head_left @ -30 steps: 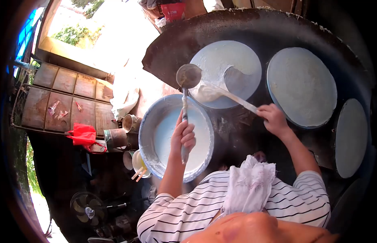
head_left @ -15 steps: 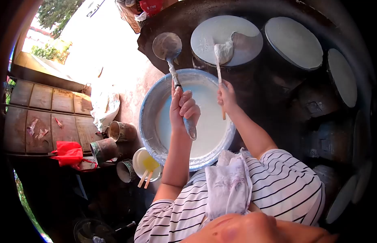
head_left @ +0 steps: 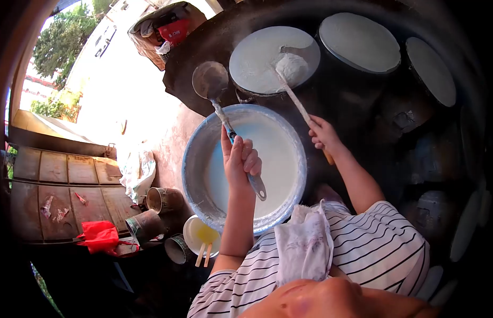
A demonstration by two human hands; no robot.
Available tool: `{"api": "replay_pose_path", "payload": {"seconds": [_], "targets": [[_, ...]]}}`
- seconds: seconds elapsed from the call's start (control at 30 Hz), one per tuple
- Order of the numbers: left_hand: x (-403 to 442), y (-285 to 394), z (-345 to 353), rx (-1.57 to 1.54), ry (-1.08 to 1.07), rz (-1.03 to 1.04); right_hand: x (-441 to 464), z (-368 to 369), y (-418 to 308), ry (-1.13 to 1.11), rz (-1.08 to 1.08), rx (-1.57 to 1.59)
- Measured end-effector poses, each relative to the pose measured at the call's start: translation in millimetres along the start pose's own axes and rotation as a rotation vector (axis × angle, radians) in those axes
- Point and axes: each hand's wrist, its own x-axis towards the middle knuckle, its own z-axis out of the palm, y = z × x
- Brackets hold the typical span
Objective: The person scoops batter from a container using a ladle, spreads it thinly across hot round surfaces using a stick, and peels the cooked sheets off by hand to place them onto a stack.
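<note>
My left hand [head_left: 242, 161] is closed round the handle of a ladle [head_left: 210, 80], held above a wide basin [head_left: 190, 175] of white batter [head_left: 278, 159]. The ladle's round bowl is up beyond the basin's far rim. In my right hand [head_left: 325, 133] is the wooden handle of a batter spreader [head_left: 292, 69], its head coated in white. That head rests on a round griddle [head_left: 245, 66], where batter covers most of the surface. A darker patch shows at the griddle's far right, beside the spreader head.
More round griddles, one batter-covered [head_left: 360, 42] and another [head_left: 431, 71], curve along the dark stove to the right. At lower left stand a white tub [head_left: 191, 236] with yellow liquid and two sticks, several metal cans [head_left: 164, 200] and a red bag [head_left: 100, 237].
The spreader has swung round on the griddle, its handle now slanting to the right, and batter covers more of the surface. The ladle stays in my left hand over the basin.
</note>
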Motion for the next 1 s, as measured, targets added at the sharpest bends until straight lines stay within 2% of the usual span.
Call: {"api": "replay_pose_path", "payload": {"seconds": [0.1, 0.23, 0.37, 0.47, 0.53, 0.6, 0.63, 0.7, 0.8, 0.83, 0.9, 0.93, 1.0], "targets": [[4.7, -13.4, 11.9, 0.039, 0.039, -0.035, 4.4, -49.3, -31.9, -0.004, 0.033, -0.014], [33.5, -34.2, 36.5, 0.108, 0.015, -0.009, 45.4, -69.1, -85.4, -0.012, 0.015, -0.116], [59.0, -55.9, 66.6, 0.203, 0.105, -0.049, 96.3, -84.3, -111.2, -0.016, 0.004, -0.086], [88.3, -70.7, 82.9, 0.226, 0.087, -0.07, 90.6, -82.0, -113.2, -0.035, -0.213, -0.269], [100.1, -76.4, 84.2, 0.186, 0.072, -0.074, 33.7, -80.5, -113.0, -0.288, -0.061, -0.535], [105.1, -84.1, 96.7, 0.28, 0.096, -0.048, 34.3, -118.0, -95.1, -0.231, 0.072, -0.412], [109.7, -86.4, 100.6, 0.309, 0.11, -0.043, 37.6, -137.7, -107.0, -0.144, 0.052, -0.285], [123.2, -91.6, 111.1, 0.355, 0.116, -0.041, 76.0, -163.7, -126.9, -0.107, -0.097, -0.392], [138.0, -108.7, 119.9, 0.321, 0.081, -0.04, 134.5, -153.7, -156.0, -0.113, -0.18, -0.469], [143.4, -113.7, 123.1, 0.324, 0.084, -0.051, 161.3, -146.7, -144.3, -0.079, -0.507, -0.593], [151.1, -123.9, 130.6, 0.327, 0.114, -0.069, 166.9, -130.5, -151.4, -0.005, -0.82, -0.91], [156.3, -124.4, 132.7, 0.337, 0.136, -0.088, 138.0, -124.2, -160.1, 0.035, -0.791, -1.095], [163.8, -121.6, 132.6, 0.369, 0.144, -0.116, 120.6, -141.0, -153.3, 0.276, -0.769, -1.109]]}}
